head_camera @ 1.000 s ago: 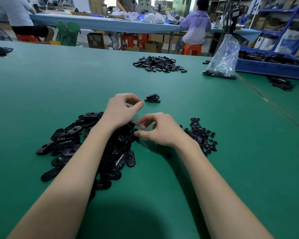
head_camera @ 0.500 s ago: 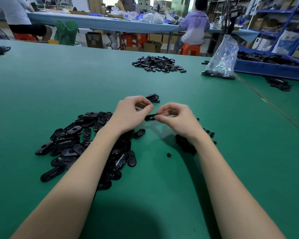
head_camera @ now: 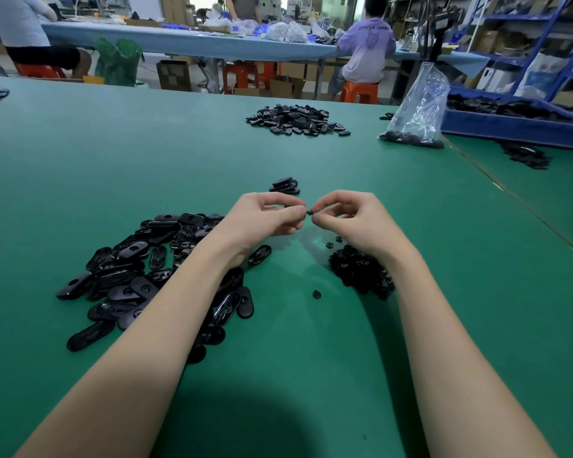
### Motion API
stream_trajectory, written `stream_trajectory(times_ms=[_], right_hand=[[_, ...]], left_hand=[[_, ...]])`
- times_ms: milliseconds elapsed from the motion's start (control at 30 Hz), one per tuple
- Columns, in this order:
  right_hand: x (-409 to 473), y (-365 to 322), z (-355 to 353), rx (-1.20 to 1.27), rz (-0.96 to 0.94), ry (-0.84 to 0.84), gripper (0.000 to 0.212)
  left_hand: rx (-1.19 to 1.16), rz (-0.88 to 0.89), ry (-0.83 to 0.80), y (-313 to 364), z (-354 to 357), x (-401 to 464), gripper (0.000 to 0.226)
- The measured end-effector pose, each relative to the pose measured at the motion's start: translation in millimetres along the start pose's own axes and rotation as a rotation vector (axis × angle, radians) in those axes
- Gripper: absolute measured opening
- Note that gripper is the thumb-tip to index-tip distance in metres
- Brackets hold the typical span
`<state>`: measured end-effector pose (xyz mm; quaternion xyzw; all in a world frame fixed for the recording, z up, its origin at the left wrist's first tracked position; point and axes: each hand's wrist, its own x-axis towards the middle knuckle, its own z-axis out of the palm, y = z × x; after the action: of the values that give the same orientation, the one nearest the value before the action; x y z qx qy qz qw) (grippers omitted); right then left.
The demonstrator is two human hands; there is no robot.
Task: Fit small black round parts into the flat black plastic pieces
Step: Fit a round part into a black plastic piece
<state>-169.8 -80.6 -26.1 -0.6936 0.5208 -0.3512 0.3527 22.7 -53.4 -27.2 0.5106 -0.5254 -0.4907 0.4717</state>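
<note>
Both hands are now lifted off the counter (head_camera: pixel 80 166) and meet just in front of the small finished stack (head_camera: pixel 285 186). 1 s ago the right hand (head_camera: pixel 354 223) was down by the round-part pile (head_camera: pixel 358 271), picking; now it's up, fingertips pinched on something tiny & dark, prob. a round part, too small to be sure. The left hand (head_camera: pixel 265 219) is curled round a flat piece (head_camera: pixel 309 212); only its dark end shows betw. the two hands. Meaning: pick-up done, fitting step under way, part likely being pressed into the piece's hole. Seated or not: can't tell.

Relative to the hands: flat-piece pile (head_camera: pixel 139 269) lies near-left under the left forearm, w/ plenty unfitted. Round-part pile sits near-right under the right wrist; one stray round part (head_camera: pixel 316 294) lies apart, nearer the body.

Counter is a green mat, wide. Far beyond the hands: another heap of black pieces (head_camera: pixel 295 120), a clear plastic bag (head_camera: pixel 417 107) w/ dark parts in its bottom, a blue tray (head_camera: pixel 510 127) far-right. Room: workshop, other people seated at a long bench, orange stools, blue shelving.
</note>
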Motion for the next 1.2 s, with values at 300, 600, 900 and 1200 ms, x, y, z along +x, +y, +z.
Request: stream_trajectory(times_ms=[300, 600, 900, 1200], right_hand=[[-1.1, 3.8, 0.4, -0.640, 0.176, -0.006, 0.011], [-0.2, 2.0, 2.6, -0.705, 0.142, 0.080, 0.013], [-1.4, 1.4, 1.9, -0.692, 0.180, 0.058, 0.009], [-3.1, -4.2, -1.8, 0.025, 0.151, -0.020, 0.004]], left_hand=[[0.161, -0.004, 0.062, -4.8, -1.0, -1.1, 0.026], [0.191, -0.018, 0.082, -4.9, -1.4, -1.9, 0.030], [0.078, -0.012, 0.058, -2.6, -3.7, -4.6, 0.031], [0.091, -0.034, 0.119, -3.0, 4.2, -2.7, 0.029]])
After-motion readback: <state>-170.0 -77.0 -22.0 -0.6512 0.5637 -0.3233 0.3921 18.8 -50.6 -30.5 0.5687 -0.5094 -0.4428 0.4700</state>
